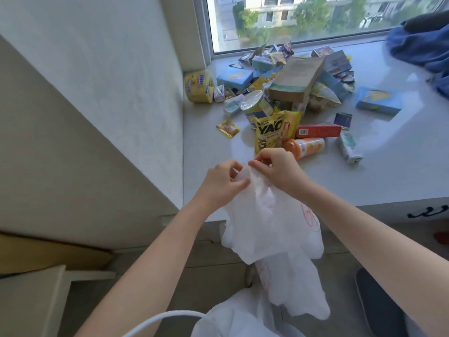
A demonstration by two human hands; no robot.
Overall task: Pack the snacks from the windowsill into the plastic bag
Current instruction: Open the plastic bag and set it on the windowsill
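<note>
A white plastic bag [274, 229] with red print hangs crumpled in front of the windowsill [388, 171]. My left hand [223, 181] and my right hand [277, 169] both pinch its top edge close together, just above the sill's front part. Behind my hands lies a heap of snacks: a yellow YAO packet [268, 135], an orange-capped bottle [305, 147], a red box [318, 130], a brown paper carton [297, 77], a blue box [379, 100] and a yellow bag [198, 86] by the wall.
A small yellow sachet [228, 128] lies apart at the left of the pile. Blue cloth [422, 49] lies at the sill's far right. A white wall [97, 93] stands at the left. A white cable [165, 319] crosses below my arms.
</note>
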